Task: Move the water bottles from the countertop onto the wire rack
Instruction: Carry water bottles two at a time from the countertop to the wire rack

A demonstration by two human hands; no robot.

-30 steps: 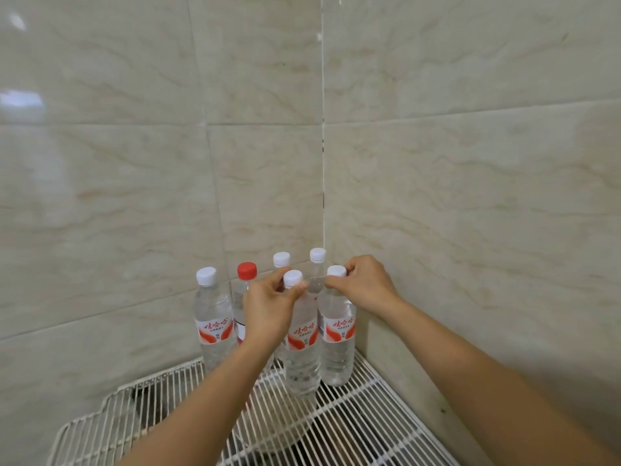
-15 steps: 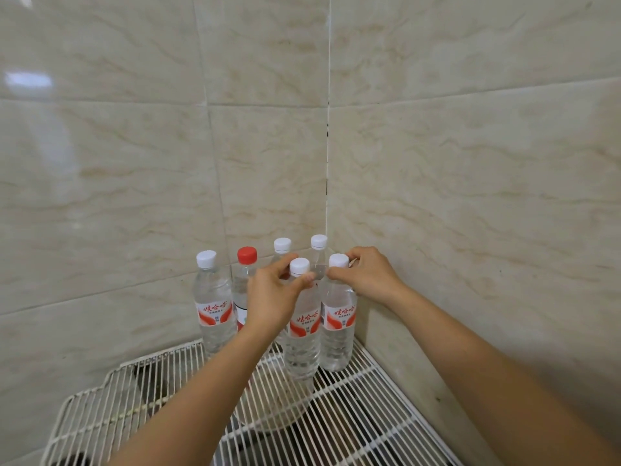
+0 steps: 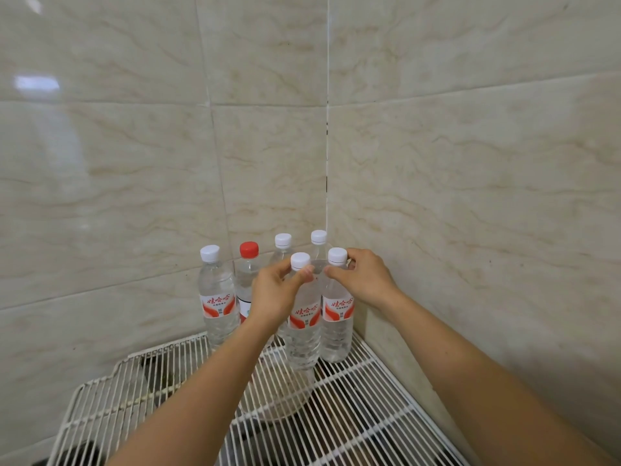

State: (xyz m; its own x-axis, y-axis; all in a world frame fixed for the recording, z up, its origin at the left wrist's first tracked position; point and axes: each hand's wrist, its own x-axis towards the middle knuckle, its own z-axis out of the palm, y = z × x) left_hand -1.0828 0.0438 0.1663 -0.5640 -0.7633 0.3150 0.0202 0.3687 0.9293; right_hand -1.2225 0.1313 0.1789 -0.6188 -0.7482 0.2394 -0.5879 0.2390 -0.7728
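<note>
The middle bottle (image 3: 304, 327) and the end bottle (image 3: 337, 327) stand upright on the wire rack (image 3: 369, 398), at its back corner, before four other bottles (image 3: 216, 297). The left hand (image 3: 274, 294) pinches the middle bottle's neck, and the right hand (image 3: 366, 279) pinches the end bottle's. Both look set down, so next is a gentle release that tips nothing.

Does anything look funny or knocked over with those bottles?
Nothing is knocked over or spilled; every bottle stands upright. The odd one is the red-capped bottle; the other five have white caps. The left hand holds the front-left bottle, the right hand the front-right bottle.
</note>
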